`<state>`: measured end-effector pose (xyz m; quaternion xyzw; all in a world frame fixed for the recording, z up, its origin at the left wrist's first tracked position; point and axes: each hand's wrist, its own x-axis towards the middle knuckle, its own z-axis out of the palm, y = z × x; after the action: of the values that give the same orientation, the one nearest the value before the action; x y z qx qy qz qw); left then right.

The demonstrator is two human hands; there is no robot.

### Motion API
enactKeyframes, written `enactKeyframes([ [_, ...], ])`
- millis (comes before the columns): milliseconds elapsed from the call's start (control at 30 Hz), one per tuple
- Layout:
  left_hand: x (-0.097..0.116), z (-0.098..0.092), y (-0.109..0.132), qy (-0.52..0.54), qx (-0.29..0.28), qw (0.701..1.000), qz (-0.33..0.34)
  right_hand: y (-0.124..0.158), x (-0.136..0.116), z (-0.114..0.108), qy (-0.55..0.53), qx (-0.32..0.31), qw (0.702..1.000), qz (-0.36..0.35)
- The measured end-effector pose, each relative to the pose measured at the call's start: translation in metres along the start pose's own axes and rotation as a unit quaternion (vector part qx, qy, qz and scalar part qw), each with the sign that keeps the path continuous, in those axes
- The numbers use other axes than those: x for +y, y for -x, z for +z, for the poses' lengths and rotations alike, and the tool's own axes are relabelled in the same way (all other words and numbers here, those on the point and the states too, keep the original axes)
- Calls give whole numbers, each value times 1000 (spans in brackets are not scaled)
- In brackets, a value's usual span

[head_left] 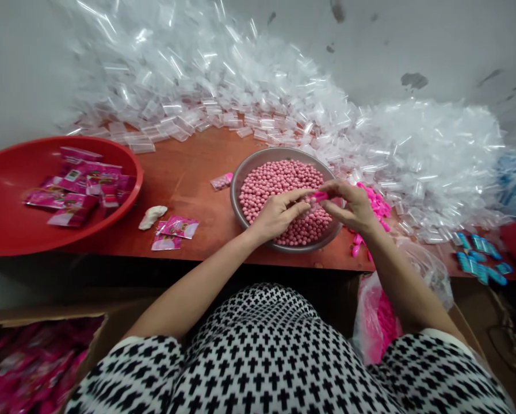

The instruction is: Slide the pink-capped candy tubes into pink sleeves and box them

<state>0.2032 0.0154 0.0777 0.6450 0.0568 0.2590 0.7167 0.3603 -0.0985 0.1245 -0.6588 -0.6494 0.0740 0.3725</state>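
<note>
Over the right side of a grey bowl [237,208] full of pink candy balls [279,178], my two hands meet. My left hand [279,215] pinches one end of a small clear plastic tube with a bright pink cap [319,196]. My right hand [350,204] has its thumb and fingers closed on the same piece from the other side. Fingers hide much of it, so how far the cap sits on the tube is unclear. Loose pink caps [374,201] are heaped beside the bowl, just past my right hand. A filled tube [222,181] lies at the bowl's left.
Clear empty tubes [258,86] form a large pile along the wall. A red basin [132,195] with pink packets [87,178] stands left. Nearby lie two packets [178,227] and a crumpled white piece [153,217]. Blue-capped tubes [480,259] are right; a bag of pink caps [378,322] hangs below.
</note>
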Motion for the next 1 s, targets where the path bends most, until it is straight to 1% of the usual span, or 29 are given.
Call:
enactKeyframes([
  [33, 1, -1, 0, 11, -2, 1000, 0, 0, 4, 7, -70, 27, 996, 37],
  [67, 2, -2, -1, 20, -5, 1000, 2, 0, 9, 15, -138, 47, 987, 73],
  [133, 5, -3, -3, 35, -11, 999, 7, 1, 15, 30, -247, 69, 958, 126],
  [200, 6, -4, -4, 51, -13, 999, 8, 0, 17, 38, -299, 76, 940, 148],
  [233, 6, -4, -4, 58, -7, 998, 6, -1, 16, 39, -299, 86, 939, 147],
  [267, 5, -4, -4, 61, 5, 998, 4, -3, 13, 36, -278, 103, 945, 138],
  [333, 2, -4, -3, 42, 40, 998, 9, -8, 3, 23, -180, 139, 969, 94],
  [367, 1, -4, -2, 19, 59, 998, 16, -10, -4, 14, -111, 145, 981, 66],
  [400, 0, -4, -1, -11, 73, 997, 26, -13, -11, 4, -37, 130, 990, 35],
  [467, -1, -4, 0, -78, 85, 992, 52, -19, -24, -11, 87, 40, 995, -18],
  [533, 1, -4, 2, -139, 82, 984, 78, -22, -31, -18, 163, -44, 984, -57],
  [600, 5, -3, 3, -178, 85, 975, 100, -23, -32, -17, 197, -87, 973, -81],
  [667, 7, -3, 5, -194, 100, 969, 120, -22, -30, -14, 204, -106, 969, -91],
  [733, 8, -3, 7, -198, 115, 963, 140, -19, -28, -11, 196, -114, 969, -100],
  [833, 8, -3, 9, -211, 115, 957, 165, -12, -30, -9, 195, -118, 967, -111],
  [1000, 6, -2, 11, -277, 100, 934, 201, -2, -35, -4, 281, -125, 942, -131],
])
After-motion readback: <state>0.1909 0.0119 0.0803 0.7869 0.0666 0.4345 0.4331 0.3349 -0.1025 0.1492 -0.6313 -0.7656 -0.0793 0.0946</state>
